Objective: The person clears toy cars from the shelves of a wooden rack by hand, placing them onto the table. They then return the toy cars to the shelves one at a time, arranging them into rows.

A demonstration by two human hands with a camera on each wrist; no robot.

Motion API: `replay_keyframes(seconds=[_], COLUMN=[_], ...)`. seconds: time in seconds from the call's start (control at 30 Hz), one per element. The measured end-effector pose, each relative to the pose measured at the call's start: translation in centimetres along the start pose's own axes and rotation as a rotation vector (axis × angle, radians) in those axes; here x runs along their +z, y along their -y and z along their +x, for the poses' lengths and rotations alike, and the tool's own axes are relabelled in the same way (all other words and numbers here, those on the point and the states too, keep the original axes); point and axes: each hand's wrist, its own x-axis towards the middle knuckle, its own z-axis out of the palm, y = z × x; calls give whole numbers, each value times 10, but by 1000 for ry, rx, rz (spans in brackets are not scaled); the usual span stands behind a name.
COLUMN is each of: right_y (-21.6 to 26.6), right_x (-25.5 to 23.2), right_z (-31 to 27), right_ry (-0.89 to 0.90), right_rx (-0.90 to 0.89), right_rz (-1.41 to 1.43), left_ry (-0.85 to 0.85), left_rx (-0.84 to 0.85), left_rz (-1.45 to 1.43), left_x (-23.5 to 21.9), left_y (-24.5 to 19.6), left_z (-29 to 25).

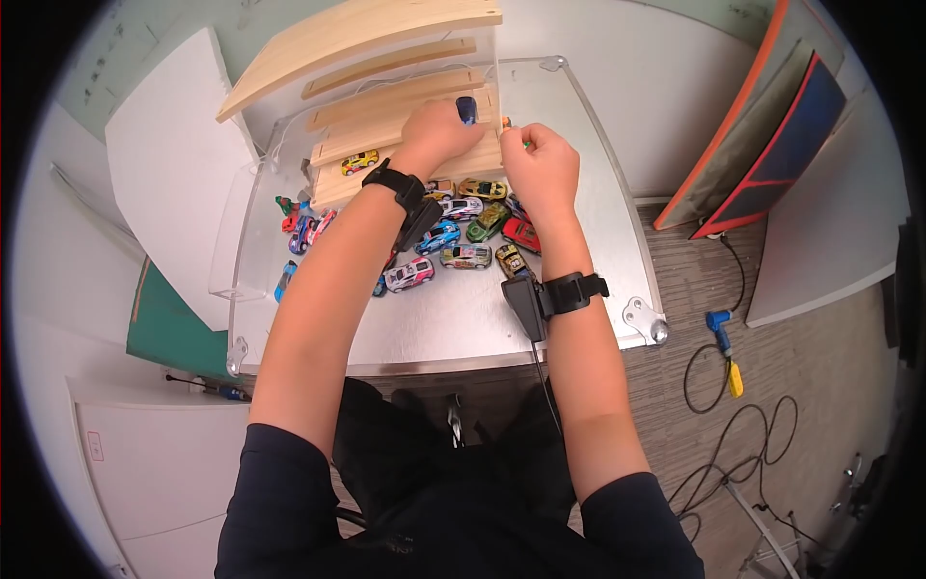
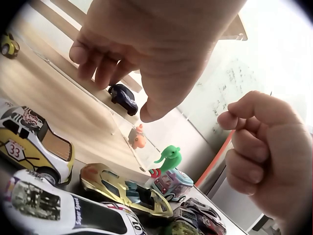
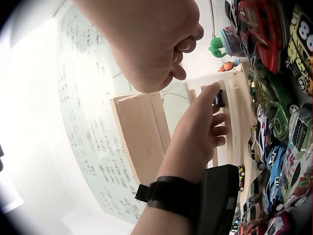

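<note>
My left hand reaches over the wooden shelf. Its fingers and thumb are bent around a small dark blue toy car, which shows between the index fingertip and the thumb. To the right of it, my right hand is raised, fingers curled in and thumb against the index finger; nothing shows in its grasp. Below both hands lie several toy cars, among them a green one, a red one and a light blue one. A yellow toy car stands on the shelf.
By the shelf's right end are a green toy figure and an orange one. More toys lie at the left, beside a clear bin. Everything stands on a silver case with metal corners. Framed boards lean at the right.
</note>
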Motion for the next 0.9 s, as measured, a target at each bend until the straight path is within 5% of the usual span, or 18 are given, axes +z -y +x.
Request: replay_keyframes(seconds=[0.17,0.37,0.57,0.67,0.9], right_y=[-1,0,0,3,-1], right_x=[1,3,4,3,6], right_z=[0,0,-2,-4,-4], right_ry=[-19,-1,-2,23,13], right_rx=[-22,-27,-42,-26,-24], right_rz=[-7,-1,-34,-50,-51], left_ry=[-26,-78,106,252,-8], left_rx=[-77,62,189,64,345], left_rz=[10,-77,-26,-31,52], left_x=[-5,-34,-50,-53,-33], left_y=[23,83,123,121,145], left_z=[-7,-56,-91,-97,-99])
